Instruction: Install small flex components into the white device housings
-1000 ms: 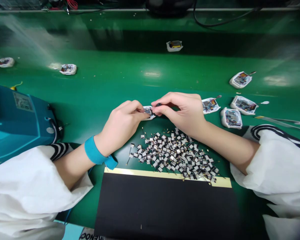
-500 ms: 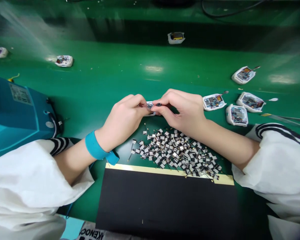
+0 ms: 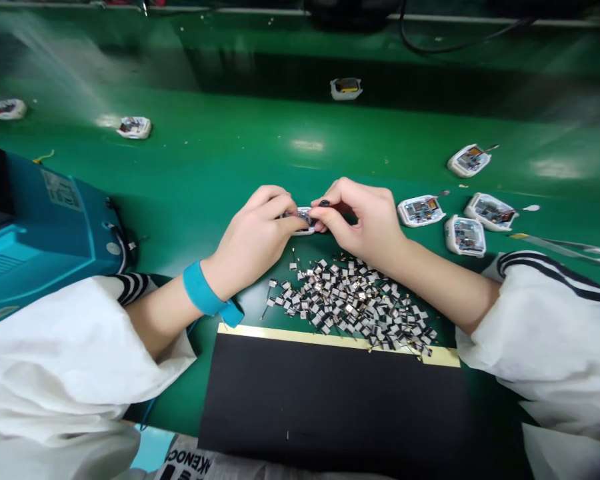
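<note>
My left hand (image 3: 257,233), with a teal band on its wrist, is closed on a small white device housing (image 3: 306,231) resting at the middle of the green bench. A circuit board shows inside it, partly covered by my fingers. From the right, my right hand (image 3: 363,217) pinches a small round black part (image 3: 325,203) between thumb and forefinger at the housing's edge. Whether a wire joins that part to the board is too small to tell. Just below both hands spreads a pile of small silvery square parts (image 3: 350,300) with short black leads.
Several open white housings (image 3: 421,211) with boards lie to the right, near tweezers (image 3: 565,244). Others, like one housing (image 3: 134,127), are farther back. A teal machine (image 3: 65,227) stands at left. A black mat (image 3: 330,400) with a yellow taped edge lies in front.
My right fingers have shifted slightly, and the black part now sits higher and shows its round face. More of the housing shows between my hands. The whole view has shifted a little.
</note>
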The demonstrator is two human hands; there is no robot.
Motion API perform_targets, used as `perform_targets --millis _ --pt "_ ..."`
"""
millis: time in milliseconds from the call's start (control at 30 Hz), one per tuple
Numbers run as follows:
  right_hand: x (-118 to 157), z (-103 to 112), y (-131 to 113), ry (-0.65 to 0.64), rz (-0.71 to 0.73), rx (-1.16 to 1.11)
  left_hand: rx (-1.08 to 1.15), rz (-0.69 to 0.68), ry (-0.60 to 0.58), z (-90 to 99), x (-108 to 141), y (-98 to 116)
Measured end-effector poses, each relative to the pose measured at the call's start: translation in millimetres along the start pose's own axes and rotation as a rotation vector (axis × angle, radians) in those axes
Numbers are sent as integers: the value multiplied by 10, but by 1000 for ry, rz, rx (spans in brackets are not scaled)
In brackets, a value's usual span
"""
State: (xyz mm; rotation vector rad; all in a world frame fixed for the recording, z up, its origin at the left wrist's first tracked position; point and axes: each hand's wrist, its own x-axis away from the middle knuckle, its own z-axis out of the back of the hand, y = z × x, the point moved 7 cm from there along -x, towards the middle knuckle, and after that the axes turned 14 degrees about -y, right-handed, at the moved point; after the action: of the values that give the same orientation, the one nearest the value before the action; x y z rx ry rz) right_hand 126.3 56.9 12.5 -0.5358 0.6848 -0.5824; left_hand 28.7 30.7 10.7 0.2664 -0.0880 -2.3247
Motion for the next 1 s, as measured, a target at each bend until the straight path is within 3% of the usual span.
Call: perform_targets --millis 133,200,267,467,567,667,800,1000 --pt "25 190 58 78 -47 -91 45 41 -40 4 9 -27" --pt "48 318 76 107 -71 -4 42 108 -45 24 24 -39" --pt "54 362 107 50 -97 103 69 157 -35 46 47 -31" --pt "29 133 169 -234 -80 140 481 110 16 33 79 -48" --pt "34 73 166 -259 -127 178 483 110 52 36 30 -149" --pt "50 23 118 -301 -126 294 475 34 -81 -59 -78 -178" --pt "63 -30 14 -337 -17 429 498 -23 -246 -176 -148 -177" --pt "76 -80 -63 -365 71 475 495 -21 -186 -138 -130 -169"
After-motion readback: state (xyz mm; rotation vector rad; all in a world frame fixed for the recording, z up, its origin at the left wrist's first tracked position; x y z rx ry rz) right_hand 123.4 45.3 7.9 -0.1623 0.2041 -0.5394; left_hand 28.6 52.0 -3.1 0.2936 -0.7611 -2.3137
